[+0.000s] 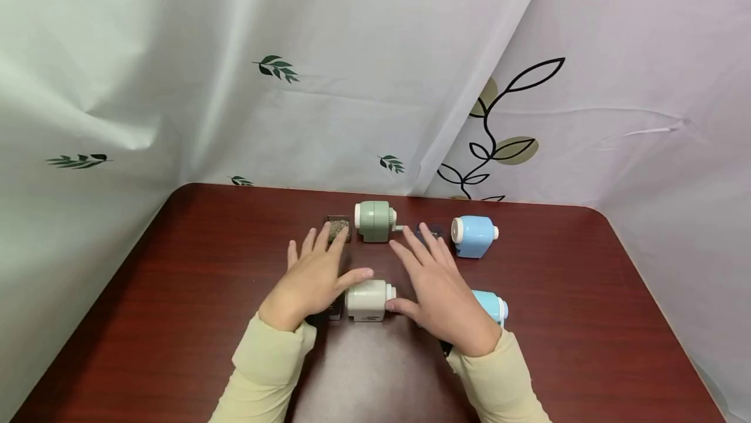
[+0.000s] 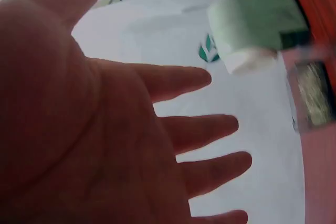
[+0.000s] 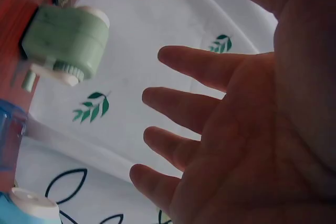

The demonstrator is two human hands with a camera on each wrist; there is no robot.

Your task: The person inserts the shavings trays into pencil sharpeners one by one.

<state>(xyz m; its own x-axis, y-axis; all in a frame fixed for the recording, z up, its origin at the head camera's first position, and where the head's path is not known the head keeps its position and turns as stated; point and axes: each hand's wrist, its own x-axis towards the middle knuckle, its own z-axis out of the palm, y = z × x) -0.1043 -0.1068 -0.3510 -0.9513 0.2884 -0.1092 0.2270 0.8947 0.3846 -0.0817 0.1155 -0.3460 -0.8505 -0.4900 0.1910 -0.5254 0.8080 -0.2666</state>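
Note:
Both hands hover over the table with fingers spread, holding nothing. The left hand [image 1: 311, 279] is nearest a small clear tray of shavings [image 1: 338, 226] and a cream pencil sharpener [image 1: 366, 300]; its thumb overlaps the sharpener's top in the head view, and I cannot tell whether they touch. My right hand [image 1: 442, 289] is on the cream sharpener's other side, partly covering a light-blue sharpener [image 1: 488, 306]. Beyond the hands stands a green crank sharpener [image 1: 374, 221], its handle pointing right. The left wrist view shows the open left palm [image 2: 94, 135]; the right wrist view shows the right palm [image 3: 236, 129].
A blue sharpener [image 1: 472, 236] stands at the back right, with a dark-blue clear tray [image 1: 430, 233] to its left, partly behind the right fingers. Another dark tray [image 1: 336, 309] shows beside the left wrist. White leaf-printed cloth [image 1: 328, 123] hangs behind the reddish-brown table [image 1: 587, 319].

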